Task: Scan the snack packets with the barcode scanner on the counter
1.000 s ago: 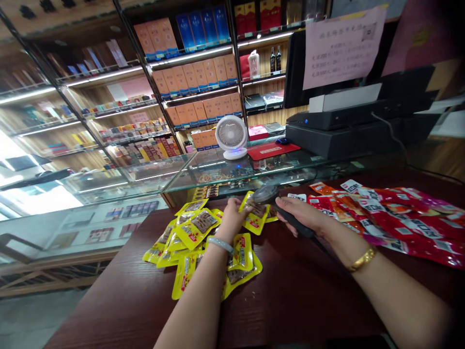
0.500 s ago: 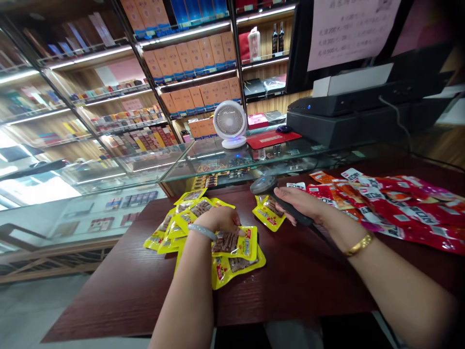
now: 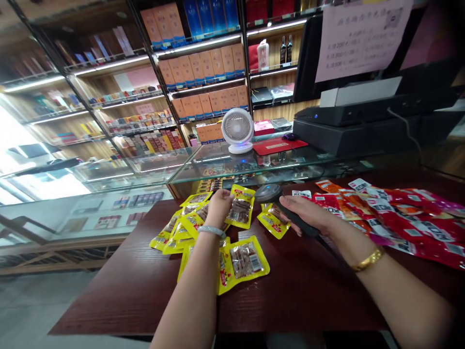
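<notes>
My left hand (image 3: 220, 209) is closed on the edge of a yellow snack packet (image 3: 241, 207), which it holds tilted up above the wooden table (image 3: 119, 286). In my right hand (image 3: 305, 212) is a black handheld barcode scanner (image 3: 269, 193), its head pointing left beside the raised packet. Under and around my left forearm lie several more yellow packets (image 3: 187, 225), partly hidden by it. One loose yellow packet (image 3: 242, 261) rests nearer to me with a printed barcode showing. Another yellow packet (image 3: 273, 222) lies just below the scanner.
Red and orange packets (image 3: 403, 213) are piled on the table's right side. Behind the table stands a glass counter (image 3: 203, 165) with a white fan (image 3: 238, 128), a red mat (image 3: 279, 145) and a black cash register unit (image 3: 334, 131). Stocked shelves (image 3: 203, 87) line the back.
My left hand has lifted a yellow packet off the near pile and carried it up and away from me, next to the scanner. My right hand still holds the scanner. The view has shifted slightly.
</notes>
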The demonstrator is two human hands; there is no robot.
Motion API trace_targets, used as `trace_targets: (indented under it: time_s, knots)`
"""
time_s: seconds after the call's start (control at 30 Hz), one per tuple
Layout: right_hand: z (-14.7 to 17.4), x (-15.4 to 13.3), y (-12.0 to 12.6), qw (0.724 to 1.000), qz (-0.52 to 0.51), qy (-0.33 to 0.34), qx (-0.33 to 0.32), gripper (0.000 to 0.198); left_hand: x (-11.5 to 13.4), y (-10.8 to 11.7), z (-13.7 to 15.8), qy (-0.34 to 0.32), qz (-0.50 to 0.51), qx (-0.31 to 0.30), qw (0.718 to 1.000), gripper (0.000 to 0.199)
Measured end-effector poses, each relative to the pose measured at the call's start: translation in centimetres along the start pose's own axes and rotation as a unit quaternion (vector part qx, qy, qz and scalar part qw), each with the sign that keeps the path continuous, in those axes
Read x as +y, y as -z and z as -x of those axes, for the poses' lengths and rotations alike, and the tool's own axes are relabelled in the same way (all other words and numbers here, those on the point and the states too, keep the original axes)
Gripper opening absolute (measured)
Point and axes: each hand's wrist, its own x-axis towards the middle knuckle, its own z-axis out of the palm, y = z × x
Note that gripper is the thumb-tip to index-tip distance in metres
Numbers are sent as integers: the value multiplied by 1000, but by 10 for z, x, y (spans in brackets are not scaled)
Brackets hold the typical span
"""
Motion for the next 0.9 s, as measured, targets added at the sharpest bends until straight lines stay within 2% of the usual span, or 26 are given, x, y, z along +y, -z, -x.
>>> trace_targets:
  time_s: [0.1,0.17,0.4,0.53,0.77,0.9]
  knots:
    - [0,2,-4,1000,8,-7,-9,48,-4,-10,-1,15,156,-19,987,15]
    - [0,3,-8,1000,13,-16,-15,47,-5,-15,0,25,219,-31,975,18]
    - [-1,6,-18,998,34,-40,-36,48,1,-23,5,36,300,-40,952,25]
    - [-2,10,-19,998,26,-37,-40,46,3,-24,7,34,289,-32,956,24]
    - [-1,7,-14,999,18,-26,-39,47,-1,-12,-1,14,130,33,991,31]
    - [2,-1,-8,1000,1,-12,-23,48,7,-20,3,33,188,32,981,40]
